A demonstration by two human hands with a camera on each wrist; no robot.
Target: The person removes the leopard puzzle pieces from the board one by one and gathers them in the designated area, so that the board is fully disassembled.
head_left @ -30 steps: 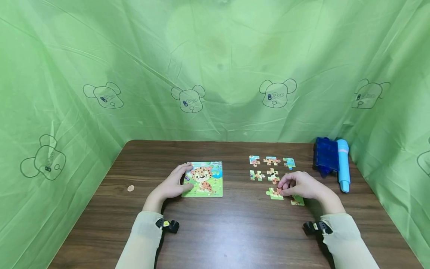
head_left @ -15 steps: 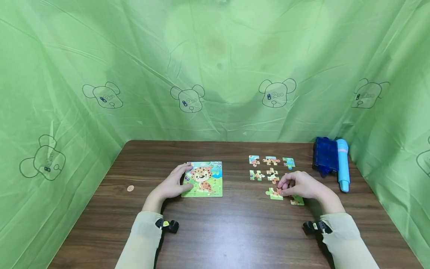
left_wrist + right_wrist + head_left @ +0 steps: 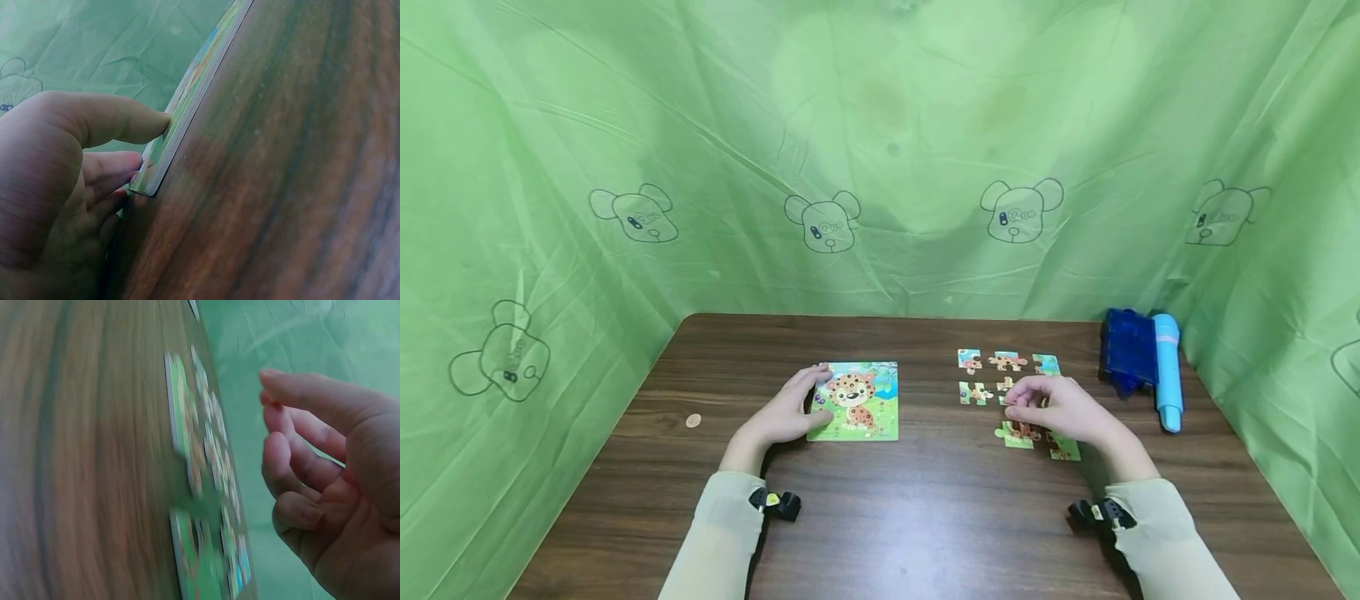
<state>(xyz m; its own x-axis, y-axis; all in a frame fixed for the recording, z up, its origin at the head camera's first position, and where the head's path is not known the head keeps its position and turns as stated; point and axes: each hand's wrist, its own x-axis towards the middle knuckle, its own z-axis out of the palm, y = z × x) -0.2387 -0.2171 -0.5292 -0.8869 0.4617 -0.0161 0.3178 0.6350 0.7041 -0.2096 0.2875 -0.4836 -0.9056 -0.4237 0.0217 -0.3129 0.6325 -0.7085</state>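
My left hand rests at the left edge of a square leopard picture puzzle, thumb on its face. In the left wrist view the thumb presses the board near a corner and the other fingers lie along its edge. My right hand hovers over loose jigsaw pieces at the right, with loosely bent fingers and nothing seen between them. Beneath it, partly covered, lie a green-and-orange piece and a green corner piece. In the right wrist view my fingers are clear of the pieces.
Further back lie more loose pieces, among them a leopard-ear piece, a blue corner piece and a left-side piece. A blue translucent box and a light blue tube stand at the right. A small round disc lies far left.
My right hand has lifted off the bottom-row piece and moved slightly left and back, uncovering more of it. It now overlaps the middle row. My left hand stays on the board.
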